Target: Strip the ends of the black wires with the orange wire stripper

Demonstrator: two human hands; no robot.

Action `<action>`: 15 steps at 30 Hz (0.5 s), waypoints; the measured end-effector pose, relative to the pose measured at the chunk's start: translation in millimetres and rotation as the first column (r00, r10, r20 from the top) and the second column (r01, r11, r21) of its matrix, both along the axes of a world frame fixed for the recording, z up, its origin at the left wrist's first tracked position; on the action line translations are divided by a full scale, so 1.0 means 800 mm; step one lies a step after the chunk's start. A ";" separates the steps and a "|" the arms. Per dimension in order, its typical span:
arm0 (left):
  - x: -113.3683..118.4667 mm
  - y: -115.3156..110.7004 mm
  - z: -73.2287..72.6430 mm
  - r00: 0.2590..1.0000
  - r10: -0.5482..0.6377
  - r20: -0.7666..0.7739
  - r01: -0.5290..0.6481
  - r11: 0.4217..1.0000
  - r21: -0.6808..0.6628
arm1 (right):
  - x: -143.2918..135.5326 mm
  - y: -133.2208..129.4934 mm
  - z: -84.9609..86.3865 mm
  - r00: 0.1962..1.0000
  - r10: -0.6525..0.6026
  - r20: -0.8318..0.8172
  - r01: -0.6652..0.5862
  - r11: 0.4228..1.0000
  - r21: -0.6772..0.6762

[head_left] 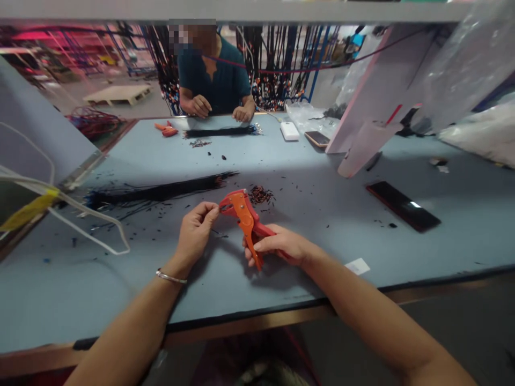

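My right hand (277, 245) is wrapped round the handles of an orange and red wire stripper (244, 214), held over the table. At the tool's jaws, my left hand (198, 225) is pinched; a thin dark wire (220, 234) shows just below its fingers, but what sits in the pinch is too small to make out. Beyond the tool lies a pile of small dark and reddish pieces (260, 194). A long bundle of black wires (156, 192) stretches across the table behind my left hand.
Across the blue-grey table (132, 300) a person (213, 75) stands near another wire bundle (221, 131) and an orange tool (166, 129). A dark phone (403, 206) lies at right, beside a slanted post (368, 96). White cable loops (96, 217) hang at left.
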State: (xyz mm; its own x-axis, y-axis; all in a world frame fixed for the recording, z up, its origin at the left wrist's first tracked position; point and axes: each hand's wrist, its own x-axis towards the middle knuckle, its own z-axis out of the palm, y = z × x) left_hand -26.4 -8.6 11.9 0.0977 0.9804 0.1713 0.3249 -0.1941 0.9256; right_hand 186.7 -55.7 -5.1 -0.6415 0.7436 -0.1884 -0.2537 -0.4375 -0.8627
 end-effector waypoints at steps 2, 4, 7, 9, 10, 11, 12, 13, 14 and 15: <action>0.000 0.000 0.000 1.000 -0.010 0.007 0.010 1.000 0.005 | 0.000 -0.001 0.001 1.000 0.000 0.009 0.000 1.000 0.004; 0.001 0.001 -0.001 0.999 -0.023 0.025 0.023 1.000 0.001 | -0.001 -0.002 0.002 1.000 -0.008 0.027 0.008 1.000 0.016; 0.000 0.002 -0.005 0.997 -0.039 0.063 0.041 0.999 -0.017 | -0.001 -0.003 0.005 0.999 -0.013 0.045 0.012 0.999 0.032; -0.001 0.003 -0.007 0.995 -0.050 0.081 0.051 0.999 -0.018 | -0.002 -0.004 0.005 0.999 -0.017 0.044 0.016 0.999 0.034; -0.002 0.003 -0.008 0.995 -0.053 0.083 0.055 0.998 -0.015 | -0.002 -0.004 0.005 0.999 -0.020 0.041 0.018 0.999 0.036; -0.002 0.003 -0.009 0.995 -0.055 0.079 0.056 0.998 -0.009 | -0.002 -0.003 0.005 0.999 -0.024 0.037 0.022 0.999 0.039; -0.003 0.003 -0.009 0.996 -0.057 0.069 0.057 0.998 -0.001 | -0.003 -0.003 0.004 0.999 -0.028 0.033 0.026 0.999 0.043; -0.003 0.003 -0.008 0.997 -0.055 0.056 0.055 0.998 0.011 | -0.003 -0.003 0.004 0.999 -0.031 0.029 0.029 0.999 0.046; -0.003 0.003 -0.008 0.998 -0.053 0.039 0.053 0.998 0.023 | -0.003 -0.003 0.003 0.999 -0.034 0.025 0.033 0.998 0.047; -0.004 0.002 -0.007 0.999 -0.051 0.020 0.050 0.998 0.035 | -0.003 -0.003 0.003 0.999 -0.039 0.022 0.038 0.998 0.047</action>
State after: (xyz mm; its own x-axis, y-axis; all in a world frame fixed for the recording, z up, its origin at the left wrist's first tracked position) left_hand -29.2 -6.6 6.6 0.1430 0.9677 0.2076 0.2946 -0.2418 0.9245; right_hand 184.2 -57.8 -3.0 -0.6079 0.7762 -0.1672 -0.2493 -0.3865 -0.8880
